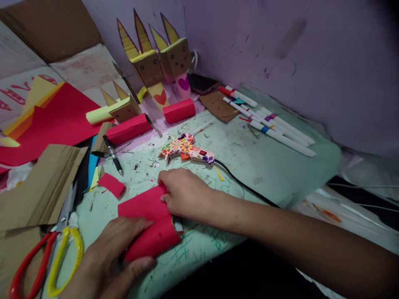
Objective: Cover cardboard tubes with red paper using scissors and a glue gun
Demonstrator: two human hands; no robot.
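A sheet of red paper (140,204) lies on the table, its near part wrapped round a cardboard tube (177,224) whose open end shows at the right. My left hand (114,249) grips the rolled part from the left, fingers on top and thumb along the near side. At the far right corner of the paper, my right hand (183,193) has its fingers closed on the edge; the fingertips are partly hidden. Just beyond that hand rests a flower-patterned glue gun (187,149).
Scissors (64,220) and cardboard (52,178) lie at left, with a pen (114,155) and a red scrap (111,185) nearby. Red rolls (179,111) and cardboard rabbit figures (149,68) stand farther back. Markers (280,133) sit at right; a black cord (243,182) runs off the glue gun.
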